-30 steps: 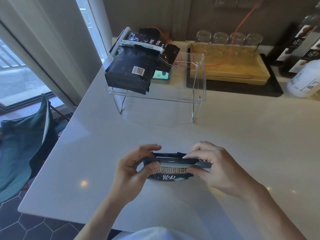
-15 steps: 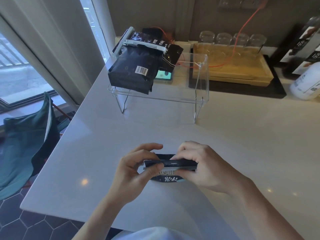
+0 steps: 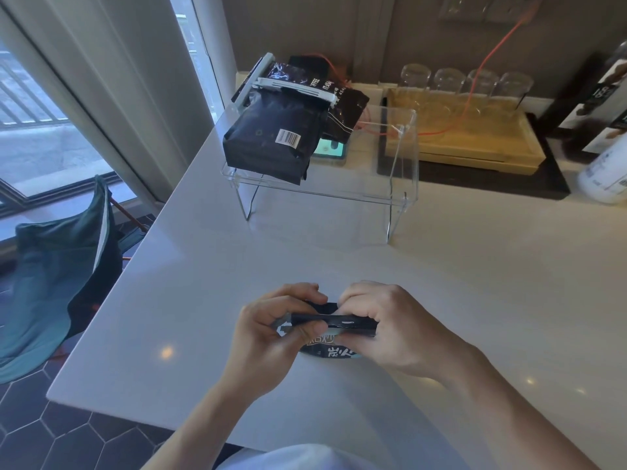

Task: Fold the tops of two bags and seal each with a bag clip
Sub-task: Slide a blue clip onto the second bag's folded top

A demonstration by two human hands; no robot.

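A small dark bag with white lettering (image 3: 330,351) stands near the front of the white counter, mostly hidden by my hands. A dark bag clip (image 3: 339,323) lies along its folded top. My left hand (image 3: 271,334) pinches the clip's left end and the bag's corner. My right hand (image 3: 390,330) grips the clip's right end from above. A larger black coffee bag (image 3: 271,144) with a barcode lies on a clear acrylic stand (image 3: 400,198) at the back, a white clip (image 3: 295,90) across its folded top.
Behind the stand are a phone with a lit screen (image 3: 329,150), a wooden tray (image 3: 475,147) with upturned glasses and an orange cable. A white bottle (image 3: 604,174) stands far right. A teal chair (image 3: 57,266) is left of the counter edge.
My hands have drawn closer together over the clip, the right hand sliding left along it. The bag's printed face is more covered than before.
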